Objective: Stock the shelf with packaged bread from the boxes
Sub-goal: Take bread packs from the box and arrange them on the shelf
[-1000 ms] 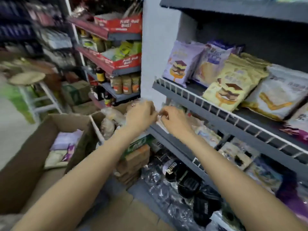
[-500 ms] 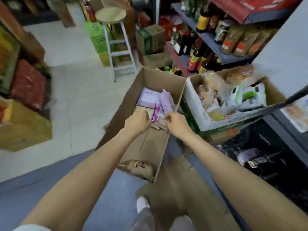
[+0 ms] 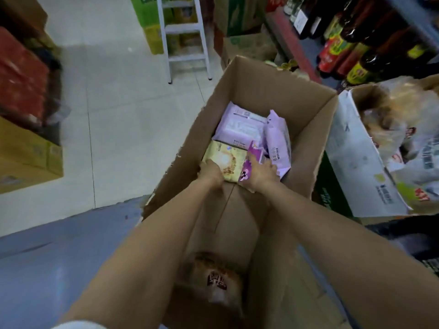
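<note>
Shop floor tiles [image 3: 114,110] fill the upper left of the frame; center is an open cardboard box [image 3: 259,91] with several bread packs left. Left hand [image 3: 210,172] curls onto the yellow pack [image 3: 225,162]; right hand [image 3: 260,173] grips the purple pack [image 3: 253,157]; at far right a second box [image 3: 356,162] looks pretty full, so I'd guess lots left to shelve.
</note>
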Action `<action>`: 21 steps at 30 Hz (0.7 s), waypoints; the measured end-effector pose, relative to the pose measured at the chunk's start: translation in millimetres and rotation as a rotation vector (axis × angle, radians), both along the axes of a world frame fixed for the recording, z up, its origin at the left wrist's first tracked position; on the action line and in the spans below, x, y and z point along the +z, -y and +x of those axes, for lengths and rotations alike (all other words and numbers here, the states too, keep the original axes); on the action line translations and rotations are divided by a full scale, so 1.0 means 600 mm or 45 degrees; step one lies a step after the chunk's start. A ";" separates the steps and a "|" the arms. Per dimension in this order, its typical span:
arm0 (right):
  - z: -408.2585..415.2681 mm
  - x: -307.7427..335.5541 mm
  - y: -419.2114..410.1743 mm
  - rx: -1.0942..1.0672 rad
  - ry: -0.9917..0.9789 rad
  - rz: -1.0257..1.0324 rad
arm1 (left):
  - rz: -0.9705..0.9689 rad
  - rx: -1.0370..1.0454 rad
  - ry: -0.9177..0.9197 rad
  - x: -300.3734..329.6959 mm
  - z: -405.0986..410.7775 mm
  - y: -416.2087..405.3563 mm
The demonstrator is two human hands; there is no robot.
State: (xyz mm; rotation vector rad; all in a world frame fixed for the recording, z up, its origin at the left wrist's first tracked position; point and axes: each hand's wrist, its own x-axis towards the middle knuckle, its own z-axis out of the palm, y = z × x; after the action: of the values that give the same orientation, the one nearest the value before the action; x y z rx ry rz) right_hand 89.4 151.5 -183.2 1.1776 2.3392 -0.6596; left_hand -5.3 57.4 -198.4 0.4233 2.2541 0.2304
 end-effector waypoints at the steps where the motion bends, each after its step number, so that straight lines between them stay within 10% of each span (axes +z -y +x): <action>1: -0.001 -0.009 -0.001 0.023 0.042 0.000 | -0.006 0.065 -0.002 -0.014 0.001 -0.006; 12: -0.018 -0.009 -0.042 -0.037 -0.080 -0.047 | -0.045 0.235 -0.259 -0.005 0.011 -0.017; 21: 0.082 0.211 0.011 -0.399 -0.919 -0.611 | 0.410 -0.004 -0.460 0.182 0.059 0.049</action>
State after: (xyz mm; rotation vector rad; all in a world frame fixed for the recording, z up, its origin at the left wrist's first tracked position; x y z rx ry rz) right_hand 138.6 144.6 -56.8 1.2067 2.2945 -1.8986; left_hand 29.9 28.2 -89.0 0.6830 2.5756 0.5575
